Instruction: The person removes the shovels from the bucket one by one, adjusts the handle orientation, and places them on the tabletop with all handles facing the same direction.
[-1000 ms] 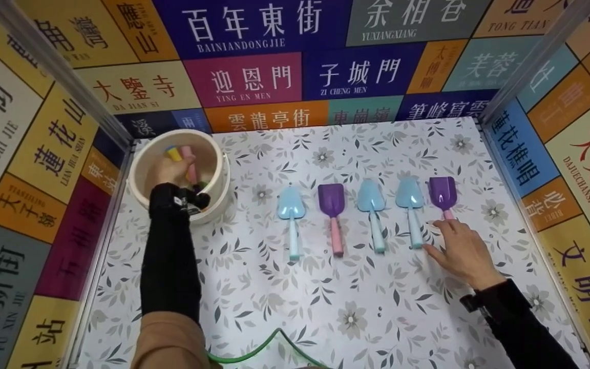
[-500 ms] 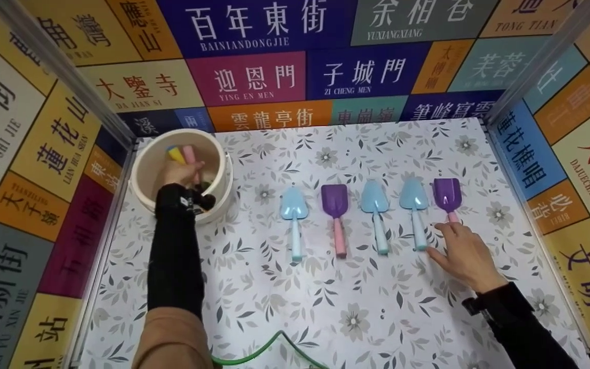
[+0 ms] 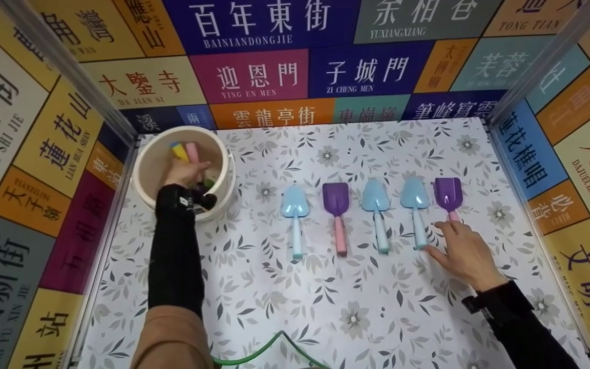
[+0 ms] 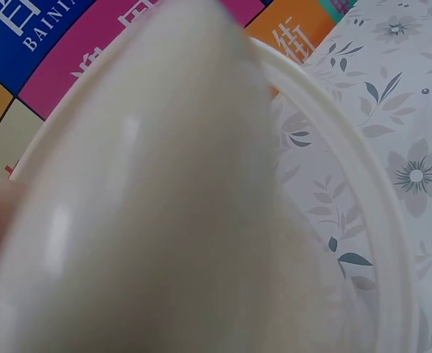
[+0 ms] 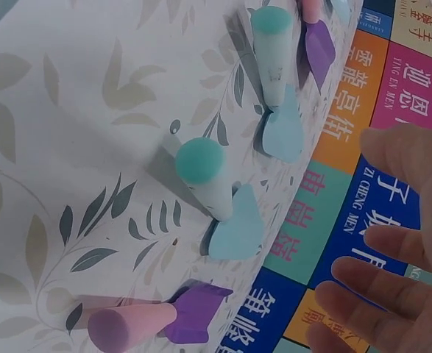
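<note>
My left hand (image 3: 185, 171) reaches inside a cream bucket (image 3: 144, 148), among a yellow handle with a blue end (image 3: 180, 151) and a pink handle (image 3: 191, 151). Its thumb points right across the pink handle; I cannot tell whether the hidden fingers grip anything. In the left wrist view a blurred pale surface covers much of the bucket's inside. My right hand (image 3: 466, 253) hovers with spread fingers beside the rightmost purple toy shovel (image 3: 448, 192), overlapping its pink handle in the head view. In the right wrist view that hand (image 5: 392, 272) holds nothing.
Left of that shovel, in a row, lie a light blue shovel (image 3: 414, 193), another light blue shovel (image 3: 375, 195), a purple shovel (image 3: 336, 199) and a light blue shovel (image 3: 295, 202). Sign-printed panels (image 3: 254, 77) wall the floral tabletop (image 3: 305, 297). A green-edged item (image 3: 254, 353) lies at the front.
The left thumb has shifted from curled near the pink handle to pointing right across it. The head view has shifted slightly. The right hand and shovels stay in place.
</note>
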A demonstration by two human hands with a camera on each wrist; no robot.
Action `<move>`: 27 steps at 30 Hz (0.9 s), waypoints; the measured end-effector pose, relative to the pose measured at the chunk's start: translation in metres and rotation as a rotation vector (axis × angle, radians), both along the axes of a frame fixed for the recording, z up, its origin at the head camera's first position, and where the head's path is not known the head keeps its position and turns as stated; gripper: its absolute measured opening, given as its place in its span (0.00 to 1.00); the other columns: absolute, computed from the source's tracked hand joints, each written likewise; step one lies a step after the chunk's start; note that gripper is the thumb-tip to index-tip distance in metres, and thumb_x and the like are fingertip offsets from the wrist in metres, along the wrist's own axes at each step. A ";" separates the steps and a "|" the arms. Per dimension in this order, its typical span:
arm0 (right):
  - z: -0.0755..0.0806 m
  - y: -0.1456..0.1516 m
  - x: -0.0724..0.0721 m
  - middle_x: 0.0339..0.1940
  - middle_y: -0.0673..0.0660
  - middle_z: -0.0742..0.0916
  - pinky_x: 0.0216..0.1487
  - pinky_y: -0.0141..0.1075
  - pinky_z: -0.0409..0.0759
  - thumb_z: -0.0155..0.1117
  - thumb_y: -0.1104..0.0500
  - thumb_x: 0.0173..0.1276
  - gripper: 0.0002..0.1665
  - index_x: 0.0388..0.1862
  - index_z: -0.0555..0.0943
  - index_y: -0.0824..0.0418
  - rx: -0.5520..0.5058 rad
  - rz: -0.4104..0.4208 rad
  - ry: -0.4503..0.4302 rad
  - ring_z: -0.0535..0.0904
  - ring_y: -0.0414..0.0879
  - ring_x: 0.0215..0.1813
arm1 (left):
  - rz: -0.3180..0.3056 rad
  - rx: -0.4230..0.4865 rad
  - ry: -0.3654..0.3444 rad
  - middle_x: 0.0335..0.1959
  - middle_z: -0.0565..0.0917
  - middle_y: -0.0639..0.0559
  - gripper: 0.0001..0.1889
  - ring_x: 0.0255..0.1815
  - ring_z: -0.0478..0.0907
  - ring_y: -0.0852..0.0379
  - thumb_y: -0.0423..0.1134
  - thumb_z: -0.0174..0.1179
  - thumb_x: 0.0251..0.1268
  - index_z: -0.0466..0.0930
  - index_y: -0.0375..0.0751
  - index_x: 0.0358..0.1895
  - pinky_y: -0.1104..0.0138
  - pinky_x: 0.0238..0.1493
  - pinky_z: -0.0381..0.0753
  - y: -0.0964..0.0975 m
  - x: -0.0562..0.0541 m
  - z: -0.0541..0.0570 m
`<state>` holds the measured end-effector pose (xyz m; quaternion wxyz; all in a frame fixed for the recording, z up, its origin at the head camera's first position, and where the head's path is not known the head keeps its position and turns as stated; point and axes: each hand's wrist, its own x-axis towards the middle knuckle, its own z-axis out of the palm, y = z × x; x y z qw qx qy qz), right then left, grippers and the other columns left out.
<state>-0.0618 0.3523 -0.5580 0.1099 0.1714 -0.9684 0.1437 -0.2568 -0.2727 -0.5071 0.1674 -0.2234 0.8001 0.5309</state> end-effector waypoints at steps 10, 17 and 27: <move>0.001 0.001 -0.001 0.46 0.72 0.86 0.38 0.61 0.81 0.83 0.53 0.56 0.37 0.58 0.80 0.72 0.007 0.021 0.021 0.83 0.67 0.40 | -0.178 -0.004 -0.027 0.73 0.67 0.36 0.43 0.70 0.69 0.46 0.43 0.63 0.75 0.48 0.29 0.82 0.58 0.81 0.65 0.010 0.004 0.001; 0.001 0.001 -0.002 0.44 0.72 0.86 0.36 0.61 0.82 0.84 0.56 0.54 0.37 0.57 0.80 0.73 0.011 0.039 0.039 0.83 0.67 0.40 | -0.286 -0.089 -0.039 0.82 0.55 0.31 0.59 0.75 0.66 0.42 0.45 0.64 0.71 0.22 0.32 0.83 0.60 0.80 0.65 0.012 0.006 0.000; 0.003 -0.001 -0.002 0.44 0.72 0.85 0.37 0.61 0.81 0.84 0.56 0.55 0.36 0.57 0.79 0.73 0.008 0.031 0.003 0.83 0.67 0.40 | -0.381 -0.272 0.017 0.46 0.79 0.43 0.26 0.45 0.78 0.51 0.46 0.62 0.71 0.73 0.28 0.61 0.66 0.50 0.78 0.016 0.009 -0.002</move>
